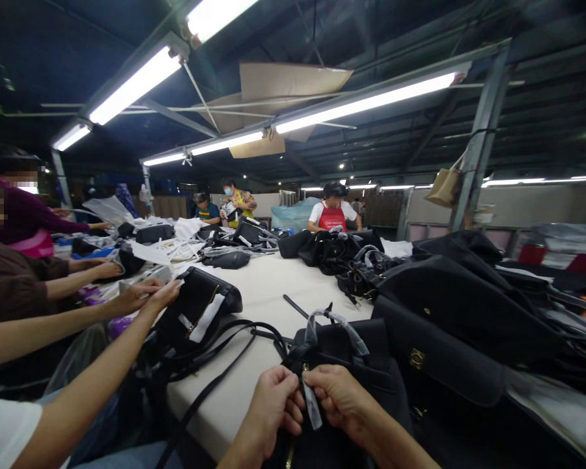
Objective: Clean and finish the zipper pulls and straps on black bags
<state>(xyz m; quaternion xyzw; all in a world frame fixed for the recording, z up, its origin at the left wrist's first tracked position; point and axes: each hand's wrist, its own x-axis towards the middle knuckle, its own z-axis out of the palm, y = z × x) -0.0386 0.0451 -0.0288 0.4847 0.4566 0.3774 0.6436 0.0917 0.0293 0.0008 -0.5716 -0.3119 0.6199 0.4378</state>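
My left hand (pixel 273 405) and my right hand (pixel 334 394) meet at the bottom of the view, pinching a pale strip tag (pixel 312 405) between them. The tag hangs at the top of a black handbag (pixel 351 391), which has a plastic-wrapped handle (pixel 333 327) and a gold zip pull. Behind it a larger black bag with a gold clasp (pixel 434 352) lies to my right. To my left, a black handbag with long straps (pixel 200 306) lies on the table, under a co-worker's two hands (pixel 149 294).
A long white-topped table (pixel 268 286) runs ahead, with a loose black strap (pixel 295 306) on it. Heaps of black bags and white paper lie along it. Several co-workers stand along both sides, and fluorescent lamps hang overhead.
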